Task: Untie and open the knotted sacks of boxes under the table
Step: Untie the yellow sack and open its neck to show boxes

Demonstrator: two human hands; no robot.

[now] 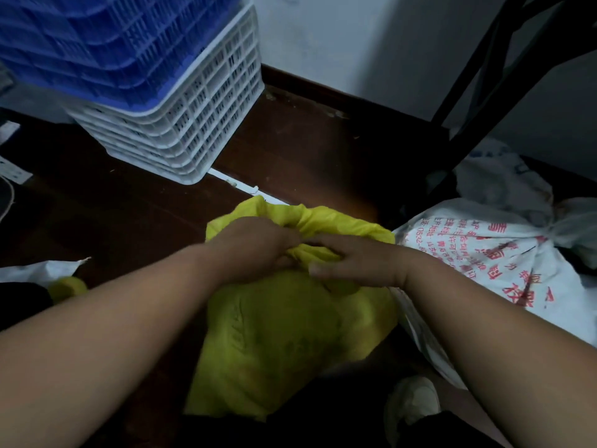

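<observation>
Yellow sack (284, 334) at lower centre, knot (300, 221) on top at frame centre. Left hand (258, 247) and right hand (352, 260) both pinch the bunched neck. Best: loosen one loop, don't yank. White sack (504, 253) at right still tied.

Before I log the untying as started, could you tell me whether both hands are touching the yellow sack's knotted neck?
Touching. The head view shows the left hand and right hand both gripping the bunched neck of the yellow sack.
</observation>
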